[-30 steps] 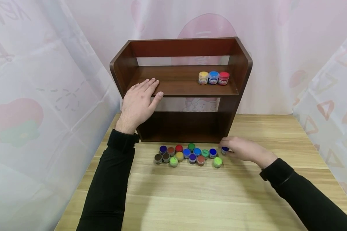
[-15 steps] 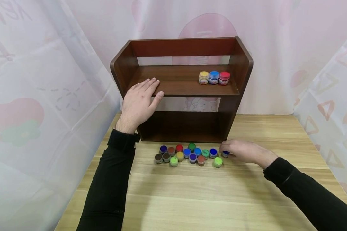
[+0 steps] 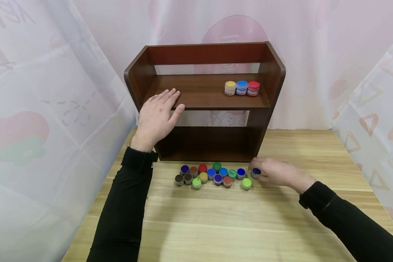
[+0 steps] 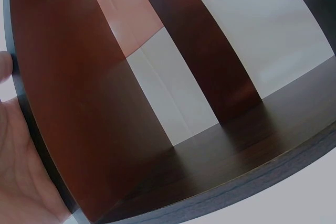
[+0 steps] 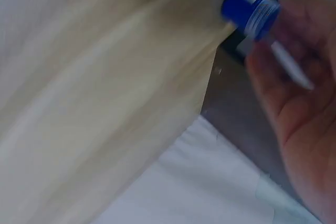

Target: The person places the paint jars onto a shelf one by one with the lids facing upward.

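Note:
My left hand (image 3: pixel 157 116) rests with straight fingers on the left end of the upper board of a dark brown wooden shelf (image 3: pixel 209 118). In the left wrist view, part of the palm (image 4: pixel 23 166) shows beside the shelf's edge. With thumb and fingers my right hand (image 3: pixel 278 173) pinches a small paint jar with a dark blue lid (image 3: pixel 256 171), just off the shelf's lower right corner. The right wrist view shows this blue jar (image 5: pixel 249 10) between the fingertips. To its left, several small paint jars (image 3: pixel 218 179) with coloured lids stand grouped on the table.
Three jars, yellow (image 3: pixel 230 88), blue (image 3: pixel 241 88) and red (image 3: pixel 253 88), stand in a row at the right of the upper board. A light green jar (image 3: pixel 246 183) sits at the front right of the group. Pale printed curtains (image 3: pixel 314 72) surround the wooden table (image 3: pixel 235 225).
My right hand has shifted slightly toward me and to the right, and the dark blue jar in its fingers has turned a little. The left hand and the other jars have stayed put.

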The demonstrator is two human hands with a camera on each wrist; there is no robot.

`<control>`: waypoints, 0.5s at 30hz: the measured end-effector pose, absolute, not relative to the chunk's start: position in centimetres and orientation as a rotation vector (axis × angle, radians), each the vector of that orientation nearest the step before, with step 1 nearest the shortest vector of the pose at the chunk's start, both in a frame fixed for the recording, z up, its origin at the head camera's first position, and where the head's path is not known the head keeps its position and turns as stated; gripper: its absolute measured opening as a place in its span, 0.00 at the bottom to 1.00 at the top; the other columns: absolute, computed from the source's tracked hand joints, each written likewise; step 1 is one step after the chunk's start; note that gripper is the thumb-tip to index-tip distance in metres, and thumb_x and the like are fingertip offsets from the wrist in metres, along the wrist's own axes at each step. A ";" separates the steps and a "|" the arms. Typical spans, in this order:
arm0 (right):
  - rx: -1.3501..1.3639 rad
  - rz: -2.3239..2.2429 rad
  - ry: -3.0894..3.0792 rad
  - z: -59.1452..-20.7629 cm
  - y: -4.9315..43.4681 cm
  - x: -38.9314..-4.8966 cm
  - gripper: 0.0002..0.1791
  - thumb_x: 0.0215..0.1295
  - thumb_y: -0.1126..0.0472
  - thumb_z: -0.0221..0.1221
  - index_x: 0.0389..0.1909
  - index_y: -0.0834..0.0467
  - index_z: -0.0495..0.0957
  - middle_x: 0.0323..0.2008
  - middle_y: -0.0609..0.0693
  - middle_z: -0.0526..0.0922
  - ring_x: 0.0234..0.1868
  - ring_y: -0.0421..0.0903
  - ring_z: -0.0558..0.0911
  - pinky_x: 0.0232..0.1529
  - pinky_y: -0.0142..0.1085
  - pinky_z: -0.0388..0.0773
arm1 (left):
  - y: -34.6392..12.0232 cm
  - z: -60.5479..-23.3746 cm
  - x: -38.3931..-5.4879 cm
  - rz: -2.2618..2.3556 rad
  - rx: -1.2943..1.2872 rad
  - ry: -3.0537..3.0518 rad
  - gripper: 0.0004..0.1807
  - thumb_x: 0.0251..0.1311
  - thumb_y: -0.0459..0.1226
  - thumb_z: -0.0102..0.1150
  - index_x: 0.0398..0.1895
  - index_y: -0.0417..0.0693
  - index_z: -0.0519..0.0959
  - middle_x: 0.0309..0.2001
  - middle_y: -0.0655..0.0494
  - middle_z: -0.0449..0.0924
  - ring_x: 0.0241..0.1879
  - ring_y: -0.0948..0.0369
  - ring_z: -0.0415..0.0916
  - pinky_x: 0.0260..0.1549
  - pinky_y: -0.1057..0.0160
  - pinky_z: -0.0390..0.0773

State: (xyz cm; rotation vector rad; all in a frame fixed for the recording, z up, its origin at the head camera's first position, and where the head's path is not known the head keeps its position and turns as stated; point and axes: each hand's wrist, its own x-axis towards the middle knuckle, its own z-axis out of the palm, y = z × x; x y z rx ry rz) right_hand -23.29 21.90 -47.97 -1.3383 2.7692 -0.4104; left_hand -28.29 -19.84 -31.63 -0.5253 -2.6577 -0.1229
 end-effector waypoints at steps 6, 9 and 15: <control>-0.963 -0.560 2.984 -48.9 20.6 -21.9 0.16 0.62 0.64 0.69 0.49 0.67 0.84 0.44 0.58 0.86 0.47 0.53 0.86 0.49 0.49 0.85 | -19.9 -31.7 -28.3 -0.122 -0.524 -2.661 0.43 0.76 0.67 0.21 0.83 0.54 0.60 0.80 0.55 0.59 0.80 0.57 0.52 0.78 0.51 0.49; -0.842 -0.597 3.042 -49.4 20.2 -21.3 0.16 0.61 0.64 0.69 0.48 0.67 0.84 0.43 0.58 0.85 0.45 0.54 0.86 0.47 0.48 0.86 | -19.9 -31.6 -28.3 -0.117 -0.520 -2.660 0.43 0.76 0.67 0.21 0.83 0.54 0.61 0.80 0.55 0.59 0.80 0.57 0.52 0.78 0.52 0.49; -0.785 -0.620 3.082 -49.7 19.8 -20.9 0.14 0.62 0.66 0.69 0.47 0.67 0.84 0.42 0.58 0.85 0.45 0.55 0.86 0.47 0.50 0.86 | -19.8 -31.6 -28.3 -0.116 -0.522 -2.662 0.43 0.76 0.67 0.21 0.82 0.54 0.61 0.80 0.55 0.59 0.80 0.57 0.52 0.78 0.52 0.49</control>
